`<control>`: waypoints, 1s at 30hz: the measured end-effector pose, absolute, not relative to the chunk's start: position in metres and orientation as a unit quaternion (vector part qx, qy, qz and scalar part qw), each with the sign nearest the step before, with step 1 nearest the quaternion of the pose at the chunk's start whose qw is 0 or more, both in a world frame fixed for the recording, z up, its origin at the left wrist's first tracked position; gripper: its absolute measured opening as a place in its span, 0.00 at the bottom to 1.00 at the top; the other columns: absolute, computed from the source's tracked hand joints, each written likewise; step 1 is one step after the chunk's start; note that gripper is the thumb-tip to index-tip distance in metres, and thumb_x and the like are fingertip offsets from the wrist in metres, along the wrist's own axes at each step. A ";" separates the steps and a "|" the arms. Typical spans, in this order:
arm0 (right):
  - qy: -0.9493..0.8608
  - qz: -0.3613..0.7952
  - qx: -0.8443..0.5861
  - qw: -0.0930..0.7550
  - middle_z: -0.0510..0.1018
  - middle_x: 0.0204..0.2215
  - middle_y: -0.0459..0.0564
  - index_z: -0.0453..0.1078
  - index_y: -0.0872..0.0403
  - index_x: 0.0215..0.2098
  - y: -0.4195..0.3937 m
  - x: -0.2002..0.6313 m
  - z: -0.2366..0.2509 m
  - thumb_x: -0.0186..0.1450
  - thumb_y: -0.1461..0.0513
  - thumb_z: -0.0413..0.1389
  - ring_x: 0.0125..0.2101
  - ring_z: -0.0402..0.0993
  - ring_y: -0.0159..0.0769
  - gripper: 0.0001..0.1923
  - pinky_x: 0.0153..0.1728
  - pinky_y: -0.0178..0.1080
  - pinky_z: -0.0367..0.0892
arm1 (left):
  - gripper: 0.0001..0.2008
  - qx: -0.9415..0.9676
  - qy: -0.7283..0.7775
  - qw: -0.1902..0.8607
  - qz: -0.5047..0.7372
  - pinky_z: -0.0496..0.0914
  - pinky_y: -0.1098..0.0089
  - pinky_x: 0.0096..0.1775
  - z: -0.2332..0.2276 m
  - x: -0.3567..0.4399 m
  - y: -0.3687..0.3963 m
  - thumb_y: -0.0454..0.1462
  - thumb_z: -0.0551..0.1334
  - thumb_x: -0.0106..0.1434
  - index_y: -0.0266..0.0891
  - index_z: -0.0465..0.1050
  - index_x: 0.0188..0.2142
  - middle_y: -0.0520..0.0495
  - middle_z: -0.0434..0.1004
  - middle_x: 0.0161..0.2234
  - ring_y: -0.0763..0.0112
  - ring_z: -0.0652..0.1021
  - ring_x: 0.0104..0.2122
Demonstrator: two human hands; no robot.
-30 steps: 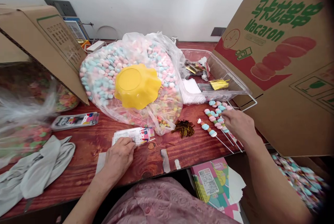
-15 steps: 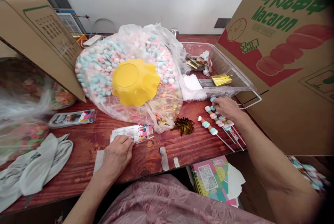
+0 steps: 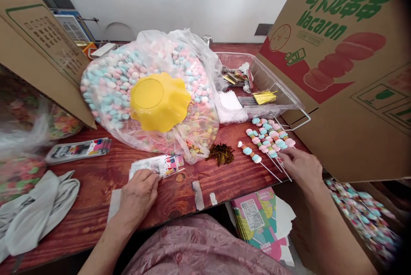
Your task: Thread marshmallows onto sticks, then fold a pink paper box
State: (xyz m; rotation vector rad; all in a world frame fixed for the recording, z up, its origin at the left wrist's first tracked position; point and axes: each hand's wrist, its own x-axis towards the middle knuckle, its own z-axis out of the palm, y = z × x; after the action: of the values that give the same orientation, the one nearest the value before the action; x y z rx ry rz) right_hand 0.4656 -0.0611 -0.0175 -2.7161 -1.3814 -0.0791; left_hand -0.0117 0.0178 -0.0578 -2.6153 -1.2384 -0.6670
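Obs.: person seated at the red-brown wooden table [image 3: 96,206]. Landmark for positions: the inverted yellow plastic scalloped bowl [image 3: 159,102], sitting on a large clear plastic bag of pink, blue and white candies [image 3: 109,82].

Left hand [image 3: 138,196], near-side and slightly left of the bowl: fingers curled, tips pressed on a small stack of printed paper cards [image 3: 157,165] lying flat on the table. Nothing lifted.

Right hand [image 3: 302,168], well to the right of the bowl and nearer the person: fingers narrowed at the stick ends of a cluster of pastel candy skewers on white sticks [image 3: 269,136]. Cannot tell whether one stick is actually pinched. The skewers lie side by side, candy ends toward a clear plastic tray [image 3: 289,95]; one lies apart on their bowl side.

Judgement: handle by the bare stick, not the candies; take the outermost skewer so neighbours do not roll. Keep fingertip pressure on the cards so the top one separates cleanly.

Also: a loose pile of gold-brown twist ties [image 3: 221,153] just right of the bowl's near edge.
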 end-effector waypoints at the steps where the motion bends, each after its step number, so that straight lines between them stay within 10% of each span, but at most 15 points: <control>1: -0.448 0.000 -0.894 0.012 0.81 0.37 0.51 0.78 0.47 0.42 -0.069 0.462 -0.020 0.64 0.50 0.51 0.37 0.76 0.45 0.18 0.32 0.39 0.62 | 0.12 -0.878 -0.414 0.090 -0.223 0.70 0.67 0.37 -0.058 -0.011 0.019 0.34 0.55 0.68 0.38 0.75 0.31 0.47 0.77 0.32 0.65 0.75 0.34; 30: -0.553 -0.027 -0.806 -0.210 0.80 0.35 0.57 0.75 0.50 0.41 -0.002 0.470 0.067 0.66 0.60 0.47 0.37 0.76 0.47 0.14 0.28 0.40 0.52 | 0.13 -0.871 -0.420 0.089 -0.237 0.70 0.68 0.36 -0.062 -0.011 0.021 0.34 0.54 0.68 0.40 0.74 0.30 0.47 0.77 0.31 0.67 0.76 0.33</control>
State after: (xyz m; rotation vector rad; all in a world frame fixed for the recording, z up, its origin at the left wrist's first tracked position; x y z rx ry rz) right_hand 0.4696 -0.0023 0.0675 -2.9364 -2.0170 -0.0979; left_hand -0.0108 0.0207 -0.0617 -2.5927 -1.2499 -0.7058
